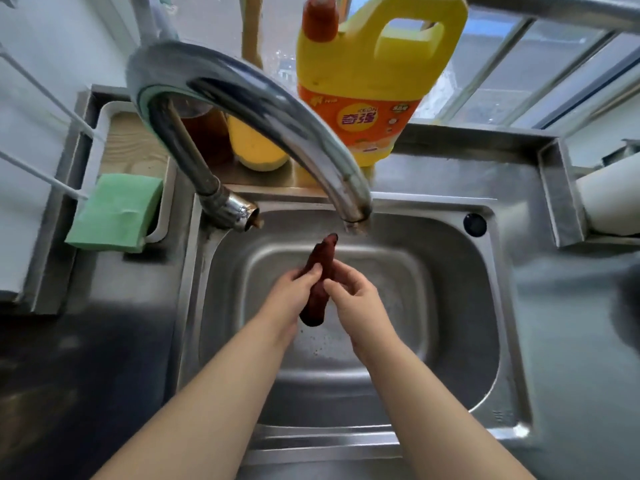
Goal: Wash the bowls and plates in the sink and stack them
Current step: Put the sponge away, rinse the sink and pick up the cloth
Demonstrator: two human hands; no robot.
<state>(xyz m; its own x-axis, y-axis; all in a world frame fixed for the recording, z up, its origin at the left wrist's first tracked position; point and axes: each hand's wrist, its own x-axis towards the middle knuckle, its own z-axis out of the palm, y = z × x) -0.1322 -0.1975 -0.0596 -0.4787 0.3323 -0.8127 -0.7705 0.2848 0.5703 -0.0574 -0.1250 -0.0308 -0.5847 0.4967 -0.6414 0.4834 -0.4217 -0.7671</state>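
Observation:
Over the steel sink (pixel 450 306) I hold a long reddish-brown object (pixel 320 268), shaped like a sweet potato, upright under the tap spout (pixel 353 216). My left hand (pixel 294 292) grips its left side with the fingers curled round it. My right hand (pixel 353 299) pinches its right side with thumb and fingers. No water stream shows from the spout. No bowls or plates are in view; the basin holds only small specks of dirt near the drain side.
A curved chrome tap (pixel 221 95) arches over the basin. A yellow detergent jug (pixel 374 74) stands behind it. A green sponge (pixel 116 213) lies on a white tray (pixel 162 216) at the left. A white roll (pixel 609 199) sits at the right edge.

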